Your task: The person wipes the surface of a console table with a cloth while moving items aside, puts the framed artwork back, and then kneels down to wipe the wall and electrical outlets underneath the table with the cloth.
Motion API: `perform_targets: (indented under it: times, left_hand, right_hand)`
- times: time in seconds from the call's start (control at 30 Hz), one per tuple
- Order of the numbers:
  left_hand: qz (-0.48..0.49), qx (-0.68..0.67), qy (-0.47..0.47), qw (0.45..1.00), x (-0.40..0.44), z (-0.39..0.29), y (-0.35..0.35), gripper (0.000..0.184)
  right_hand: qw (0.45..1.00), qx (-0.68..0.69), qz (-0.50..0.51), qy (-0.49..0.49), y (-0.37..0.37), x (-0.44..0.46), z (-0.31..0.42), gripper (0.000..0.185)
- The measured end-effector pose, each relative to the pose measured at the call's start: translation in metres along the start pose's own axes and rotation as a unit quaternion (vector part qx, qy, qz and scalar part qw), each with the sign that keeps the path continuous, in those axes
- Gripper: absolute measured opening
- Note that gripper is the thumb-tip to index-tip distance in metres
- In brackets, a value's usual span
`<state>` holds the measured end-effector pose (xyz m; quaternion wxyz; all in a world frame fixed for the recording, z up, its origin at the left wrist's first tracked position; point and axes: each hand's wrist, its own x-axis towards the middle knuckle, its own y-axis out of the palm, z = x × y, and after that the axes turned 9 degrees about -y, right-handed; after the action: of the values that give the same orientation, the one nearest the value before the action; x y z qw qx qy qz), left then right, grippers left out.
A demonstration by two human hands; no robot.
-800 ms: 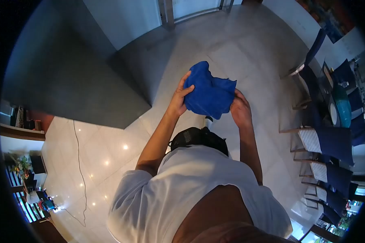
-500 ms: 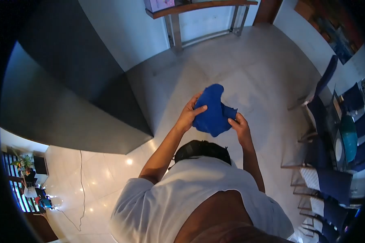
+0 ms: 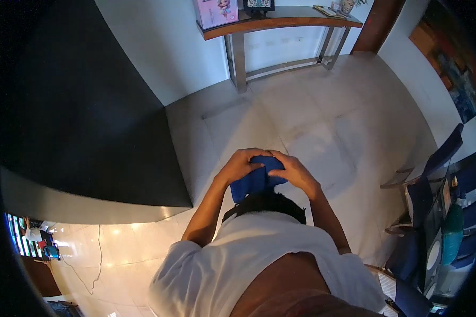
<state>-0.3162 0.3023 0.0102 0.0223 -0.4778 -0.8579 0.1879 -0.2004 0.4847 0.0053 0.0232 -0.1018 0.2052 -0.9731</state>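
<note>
A blue cloth (image 3: 250, 182) is bunched close in front of my body, just above the dark waist of my clothing. My left hand (image 3: 242, 165) wraps round its left and upper part, thumb pointing inward. From the right, my right hand (image 3: 295, 170) grips the same cloth, its thumb over the front. The fingertips of both hands nearly meet at the cloth's top edge, and part of the cloth is hidden behind them.
A console table (image 3: 280, 22) with a pink box (image 3: 217, 12) stands against the far wall. A dark partition (image 3: 90, 116) rises at left. Blue-covered chairs (image 3: 443, 150) surround a dining table at right. A thin cable (image 3: 100, 253) lies on the floor at lower left.
My hands have come together and drawn in toward my body, and the spread cloth is now folded or bunched smaller. The view has tilted up, showing more of the console table.
</note>
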Motion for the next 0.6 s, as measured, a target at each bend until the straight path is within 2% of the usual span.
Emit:
perform_targets:
  times: [0.03, 0.1, 0.13, 0.23, 0.27, 0.37, 0.47, 0.57, 0.6]
  left_hand:
    - [0.009, -0.019, 0.005, 1.000, 0.026, 0.000, -0.009, 0.039]
    - [0.005, 0.029, 0.011, 1.000, 0.068, 0.003, -0.024, 0.040]
    - [0.002, 0.051, 0.014, 0.999, 0.090, 0.005, -0.031, 0.040]
    - [0.092, 0.071, -0.037, 0.992, 0.166, 0.020, -0.046, 0.044]
    - [0.102, 0.092, -0.034, 0.990, 0.195, 0.025, -0.046, 0.040]
    - [0.053, 0.209, 0.098, 0.971, 0.271, 0.030, -0.045, 0.033]
    - [0.048, 0.201, 0.124, 0.970, 0.341, 0.017, -0.047, 0.029]
    - [0.052, 0.206, 0.121, 0.970, 0.405, 0.019, -0.042, 0.028]
    - [0.104, 0.241, 0.078, 0.962, 0.426, 0.009, -0.046, 0.035]
  right_hand:
    - [1.000, -0.017, -0.008, 0.008, -0.016, 0.012, -0.020, 0.051]
    - [0.998, -0.057, -0.027, 0.019, -0.054, 0.036, -0.052, 0.039]
    - [0.995, -0.080, -0.035, 0.044, -0.077, 0.050, -0.044, 0.029]
    - [0.989, -0.107, -0.101, 0.030, -0.135, 0.072, -0.086, 0.027]
    - [0.984, -0.101, -0.148, -0.001, -0.148, 0.076, -0.106, 0.028]
    - [0.971, -0.088, -0.201, 0.095, -0.181, 0.084, -0.128, 0.030]
    - [0.959, -0.068, -0.167, 0.219, -0.220, 0.089, -0.150, 0.029]
    - [0.948, -0.011, -0.161, 0.274, -0.257, 0.100, -0.192, 0.028]
    - [0.951, 0.034, -0.164, 0.260, -0.275, 0.109, -0.194, 0.027]
